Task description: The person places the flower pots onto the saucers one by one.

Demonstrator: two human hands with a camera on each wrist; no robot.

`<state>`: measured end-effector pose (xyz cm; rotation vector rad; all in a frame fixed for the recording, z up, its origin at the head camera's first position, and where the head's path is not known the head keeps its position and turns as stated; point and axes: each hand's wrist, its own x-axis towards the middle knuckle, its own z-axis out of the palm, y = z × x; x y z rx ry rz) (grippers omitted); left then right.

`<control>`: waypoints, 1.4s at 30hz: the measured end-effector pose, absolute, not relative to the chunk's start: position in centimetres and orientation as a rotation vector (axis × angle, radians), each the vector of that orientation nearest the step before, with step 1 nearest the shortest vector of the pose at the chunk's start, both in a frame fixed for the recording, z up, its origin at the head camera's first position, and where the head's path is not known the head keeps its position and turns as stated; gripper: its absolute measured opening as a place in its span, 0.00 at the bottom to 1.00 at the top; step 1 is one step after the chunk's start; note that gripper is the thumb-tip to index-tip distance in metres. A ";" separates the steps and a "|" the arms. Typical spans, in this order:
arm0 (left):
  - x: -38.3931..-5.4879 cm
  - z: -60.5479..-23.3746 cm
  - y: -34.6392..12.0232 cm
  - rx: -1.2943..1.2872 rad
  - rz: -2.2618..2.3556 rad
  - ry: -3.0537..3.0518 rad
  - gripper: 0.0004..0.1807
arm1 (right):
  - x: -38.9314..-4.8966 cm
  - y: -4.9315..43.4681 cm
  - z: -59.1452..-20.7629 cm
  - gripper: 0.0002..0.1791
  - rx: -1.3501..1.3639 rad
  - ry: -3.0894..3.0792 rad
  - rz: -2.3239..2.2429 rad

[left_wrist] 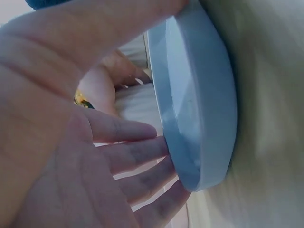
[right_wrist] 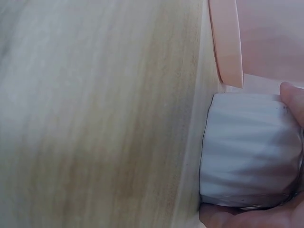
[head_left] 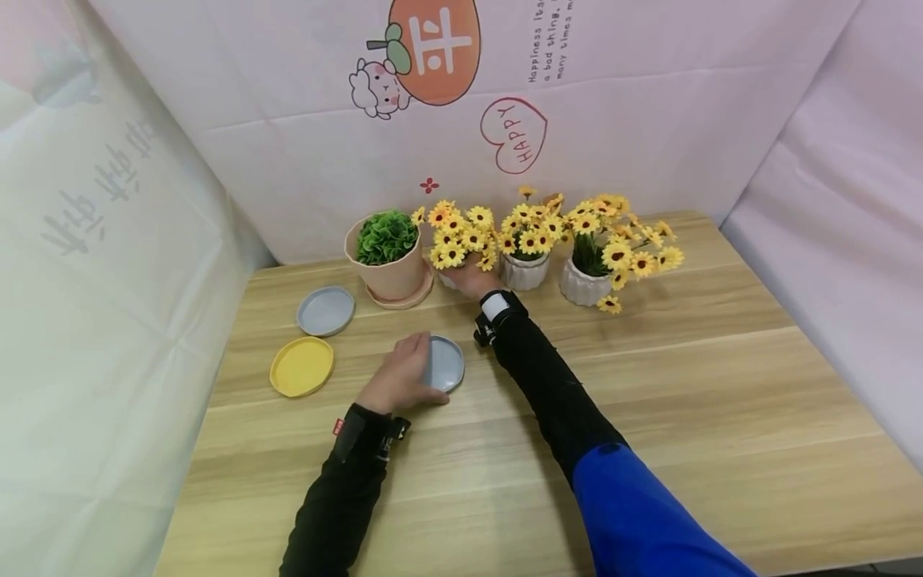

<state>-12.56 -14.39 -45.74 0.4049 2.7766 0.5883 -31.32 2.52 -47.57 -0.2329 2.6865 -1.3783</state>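
My left hand [head_left: 400, 377] spans a small grey-blue saucer [head_left: 445, 365] on the table, thumb on its near edge and fingers at the far rim. In the left wrist view the saucer [left_wrist: 218, 99] stands between the thumb and the bent fingertips. Farther back, my right hand [head_left: 473, 280] grips a small white ribbed pot [right_wrist: 251, 147], fingers on opposite sides of it. Yellow daisy-like flowers [head_left: 461, 232] rise from this pot and partly cover the hand in the head view. The pot's base is right at the tabletop.
A pink pot [head_left: 392, 276] with a green plant stands just left of the right hand. Two more white pots [head_left: 525, 272] of yellow flowers are to its right. A second grey-blue saucer [head_left: 326, 311] and a yellow saucer [head_left: 303, 367] lie at the left. Printed cloth [head_left: 303, 176] hangs behind the table.
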 end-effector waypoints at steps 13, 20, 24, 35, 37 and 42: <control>-12.3 -46.0 -14.0 0.429 0.613 2.780 0.67 | -31.0 3.1 -47.2 0.50 -0.266 2.658 -1.330; -12.5 -45.9 -14.0 0.427 0.626 2.776 0.68 | -31.1 3.4 -47.2 0.49 -0.281 2.604 -1.377; -12.7 -46.0 -14.0 0.441 0.616 2.781 0.67 | -31.0 3.5 -47.2 0.46 -0.290 2.528 -1.415; -12.6 -45.9 -14.3 0.430 0.635 2.774 0.67 | -29.2 3.6 -46.7 0.44 -0.322 2.530 -1.400; -12.6 -45.9 -14.3 0.428 0.635 2.771 0.67 | -29.1 3.6 -46.8 0.44 -0.336 2.524 -1.396; -12.6 -45.9 -14.4 0.430 0.644 2.770 0.67 | -28.5 3.9 -46.7 0.46 -0.307 2.563 -1.305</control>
